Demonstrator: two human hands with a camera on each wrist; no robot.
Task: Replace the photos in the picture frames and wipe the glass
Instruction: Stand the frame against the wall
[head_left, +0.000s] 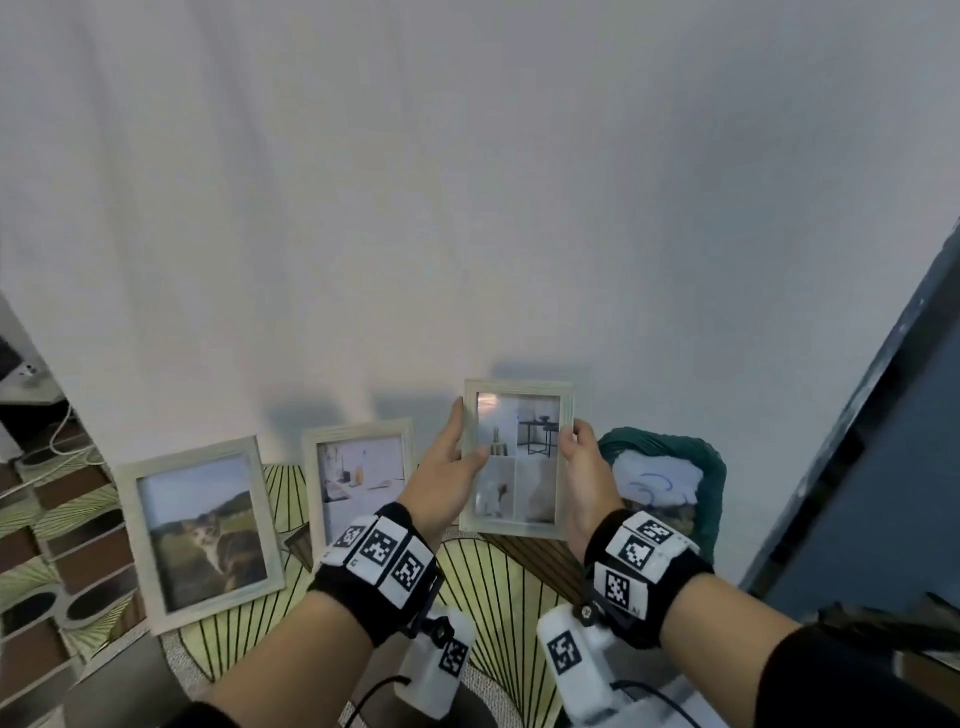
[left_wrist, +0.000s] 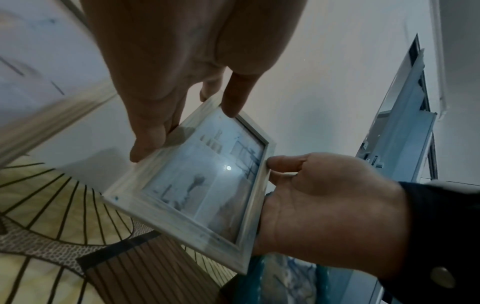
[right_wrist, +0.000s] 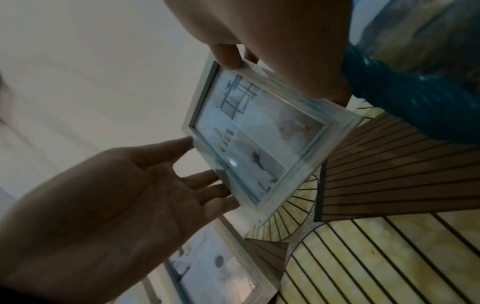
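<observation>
Both hands held one pale picture frame (head_left: 517, 460) upright above the patterned table's (head_left: 498, 587) far edge. Left hand (head_left: 441, 467) gripped its left side, right hand (head_left: 587, 467) its right. Two more frames (head_left: 200, 525) leaned at that edge, leftward.

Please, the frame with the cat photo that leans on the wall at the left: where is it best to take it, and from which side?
Probably by its two long side rails, one hand from each side. The cat-photo frame stands upright and tilted back against the white wall, so its sides and front are free, its back is not. Keep fingers on the wood, off the glass.
</observation>
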